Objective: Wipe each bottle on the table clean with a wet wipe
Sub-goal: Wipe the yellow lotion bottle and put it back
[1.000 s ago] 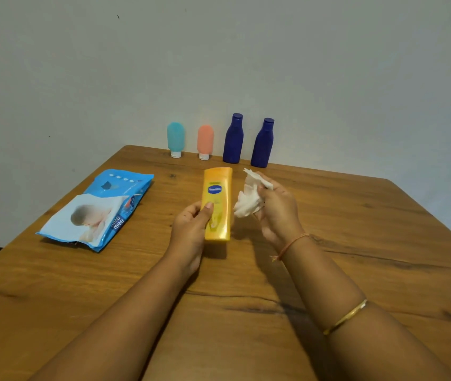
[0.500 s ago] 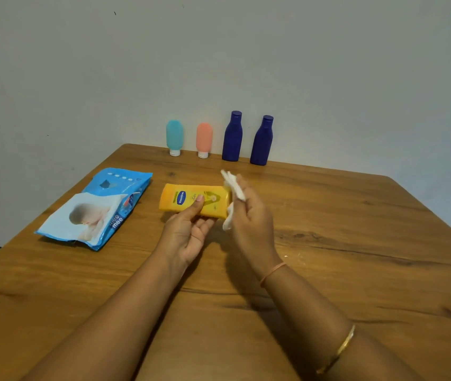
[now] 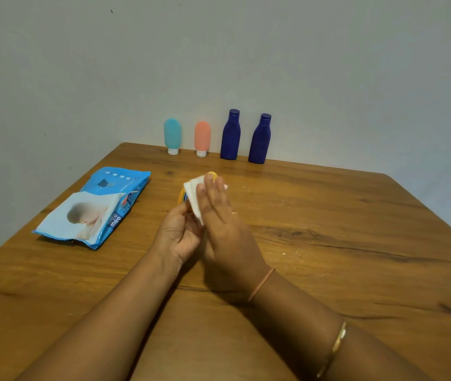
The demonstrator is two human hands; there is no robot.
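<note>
1. My left hand [image 3: 179,237] cups the yellow bottle [image 3: 182,196] from below, fingers curled round its lower end; it's up off the table [image 3: 329,229], between my two hands, and mostly hidden.
2. My right hand [image 3: 219,215] lies flat on the wipe [image 3: 193,196], fingers straight and pressed together, and presses it against the bottle's face.
3. To do this well, I judge, I want long strokes from cap end to base, with the wipe kept spread wide, not bunched.
4. The left hand should turn the bottle between strokes, so the back and edges get covered too.
5. A firm grip matters: a wet bottle could slip.
6. Four more bottles stand along the far edge by the wall: teal [image 3: 172,136], pink [image 3: 202,138], and two navy [image 3: 230,134] [image 3: 260,138].
7. The wipe pack [image 3: 95,207] lies to my left, near enough for a fresh sheet.
</note>
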